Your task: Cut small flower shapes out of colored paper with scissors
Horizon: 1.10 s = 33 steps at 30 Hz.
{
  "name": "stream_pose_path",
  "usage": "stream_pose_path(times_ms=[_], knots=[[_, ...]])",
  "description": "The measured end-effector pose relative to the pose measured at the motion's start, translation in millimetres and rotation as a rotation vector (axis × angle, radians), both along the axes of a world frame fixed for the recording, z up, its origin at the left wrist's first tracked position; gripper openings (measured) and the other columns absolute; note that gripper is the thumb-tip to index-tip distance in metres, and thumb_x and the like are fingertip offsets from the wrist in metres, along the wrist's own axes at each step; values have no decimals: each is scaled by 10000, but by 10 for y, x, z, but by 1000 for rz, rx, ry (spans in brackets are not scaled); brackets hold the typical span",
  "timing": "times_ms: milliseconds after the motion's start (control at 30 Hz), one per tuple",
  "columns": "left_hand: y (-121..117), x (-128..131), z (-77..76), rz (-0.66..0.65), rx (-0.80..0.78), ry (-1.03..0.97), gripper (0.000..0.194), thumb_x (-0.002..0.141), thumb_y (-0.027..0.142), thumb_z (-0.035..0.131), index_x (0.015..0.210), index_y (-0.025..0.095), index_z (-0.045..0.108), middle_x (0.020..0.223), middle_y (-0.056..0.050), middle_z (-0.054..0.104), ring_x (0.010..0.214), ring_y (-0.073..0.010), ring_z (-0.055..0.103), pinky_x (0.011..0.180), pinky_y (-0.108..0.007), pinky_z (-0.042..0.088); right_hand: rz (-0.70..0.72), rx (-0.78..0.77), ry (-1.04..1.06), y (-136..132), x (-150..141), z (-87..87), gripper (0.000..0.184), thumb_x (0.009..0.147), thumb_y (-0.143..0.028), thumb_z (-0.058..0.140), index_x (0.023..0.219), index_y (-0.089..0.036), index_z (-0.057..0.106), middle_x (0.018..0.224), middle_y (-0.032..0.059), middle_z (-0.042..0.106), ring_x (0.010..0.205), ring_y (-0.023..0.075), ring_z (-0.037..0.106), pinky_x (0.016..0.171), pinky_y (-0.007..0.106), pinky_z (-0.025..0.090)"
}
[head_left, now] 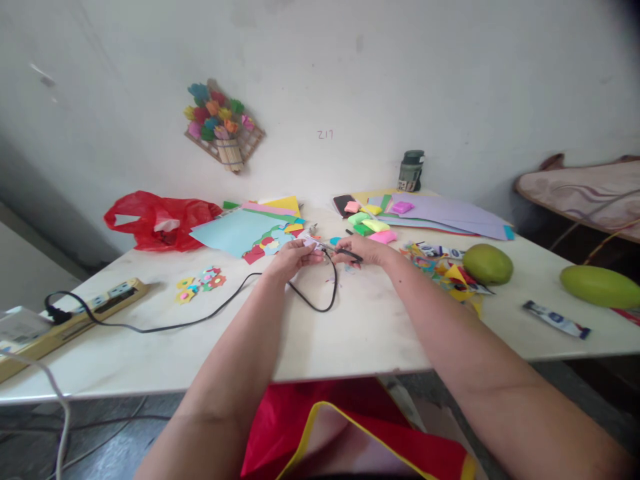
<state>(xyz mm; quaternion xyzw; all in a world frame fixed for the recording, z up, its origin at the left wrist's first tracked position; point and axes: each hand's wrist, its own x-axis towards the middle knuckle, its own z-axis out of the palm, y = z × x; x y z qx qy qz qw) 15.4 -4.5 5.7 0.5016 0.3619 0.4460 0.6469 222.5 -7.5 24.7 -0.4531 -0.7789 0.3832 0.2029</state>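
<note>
My left hand (299, 257) is closed, its fingers pinching a small pale, whitish-purple piece (312, 244) over the middle of the table. A black cord (325, 310) loops beside it and ends near this piece; whether they are joined I cannot tell. My right hand (367, 249) is closed around what look like black-handled scissors (350, 255), whose thin metal part points left towards the pale piece. Just behind my hands lie a blue paper disc (335, 241) and a small grey-and-orange thing (313, 230), too small to name.
Left are a power strip (107, 300), paper flowers (200, 285) and a red plastic bag (165, 220). Coloured paper sheets (240, 230) and soft clay packs (373, 227) lie behind. On the right are paper scraps (445, 273), a green mango (487, 264) and a tube (556, 320).
</note>
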Motion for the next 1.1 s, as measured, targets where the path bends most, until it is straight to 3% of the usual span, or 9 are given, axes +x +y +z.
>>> stream_pose_path(times_ms=[500,867,1100], knots=[[-17,1,9,-3,-3,-26,50,807,100,601,771,90,568,678,-89,692,567,-138,665,627,-243,549,0,13,7,24,11,-21,401,642,-511,726,717,-147,578,463,-63,483,361,59,423,364,191,335],[-5,-4,-2,-37,5,-40,37,807,90,589,772,88,576,665,-86,691,551,-133,659,629,-240,547,-12,-20,24,1,-11,-6,324,665,-422,729,749,-134,605,460,-65,485,359,52,422,373,183,328],[-20,1,8,-15,-20,-31,52,802,104,606,767,96,568,681,-89,692,557,-135,660,621,-240,546,-9,-45,125,59,-13,-62,325,597,-357,775,757,-130,606,478,-69,491,372,50,410,384,188,340]])
